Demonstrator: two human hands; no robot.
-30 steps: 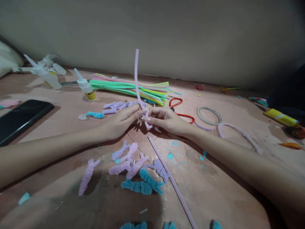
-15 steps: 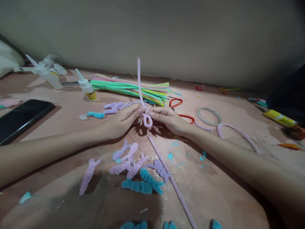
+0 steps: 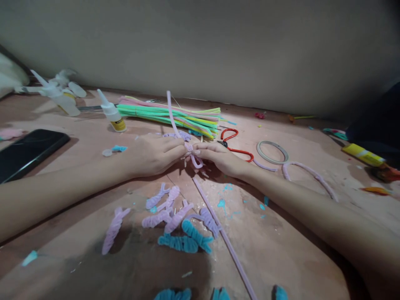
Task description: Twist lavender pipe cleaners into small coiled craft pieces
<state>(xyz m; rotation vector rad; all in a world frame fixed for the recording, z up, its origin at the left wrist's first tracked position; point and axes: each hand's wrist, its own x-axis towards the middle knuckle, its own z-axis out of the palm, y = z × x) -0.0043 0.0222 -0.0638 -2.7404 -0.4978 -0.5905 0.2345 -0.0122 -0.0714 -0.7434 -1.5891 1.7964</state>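
Observation:
A pale pink pipe cleaner (image 3: 171, 111) is pinched between both hands, its free end standing up behind the fingers and a small loop hanging beneath them. My left hand (image 3: 156, 154) grips it from the left, back of the hand upward. My right hand (image 3: 223, 157) pinches it from the right, thumb and forefinger near the loop. Just below lie several wound pieces, pink (image 3: 178, 216), purple (image 3: 209, 223) and blue (image 3: 196, 236). A long straight mauve pipe cleaner (image 3: 229, 246) runs toward the front edge.
Behind the hands lie a bundle of pipe cleaners (image 3: 168, 118) and red-handled scissors (image 3: 239, 155). Glue bottles (image 3: 114, 116) and a black phone (image 3: 31, 154) are at the left. A tape ring (image 3: 272, 152), a curved pink piece (image 3: 312, 173) and a yellow tube (image 3: 364, 155) lie right.
My left hand has turned over the pipe cleaner, showing more of its back. The upright end has tilted left and sits lower, and the loop looks flatter and more turned.

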